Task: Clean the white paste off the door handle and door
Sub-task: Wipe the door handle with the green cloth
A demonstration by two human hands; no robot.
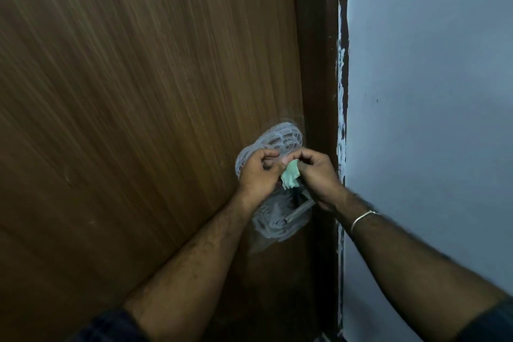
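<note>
Green cloth [290, 179] sat pinched between my left hand [259, 172] and right hand [319, 176]; the paste-smeared door handle [299, 209] lay just below them, nearer my right.

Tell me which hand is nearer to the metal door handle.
Right. The right hand sits just above the door handle, its wrist right beside it, pinching the green cloth. The left hand is up and to the left, over the white paste.
</note>
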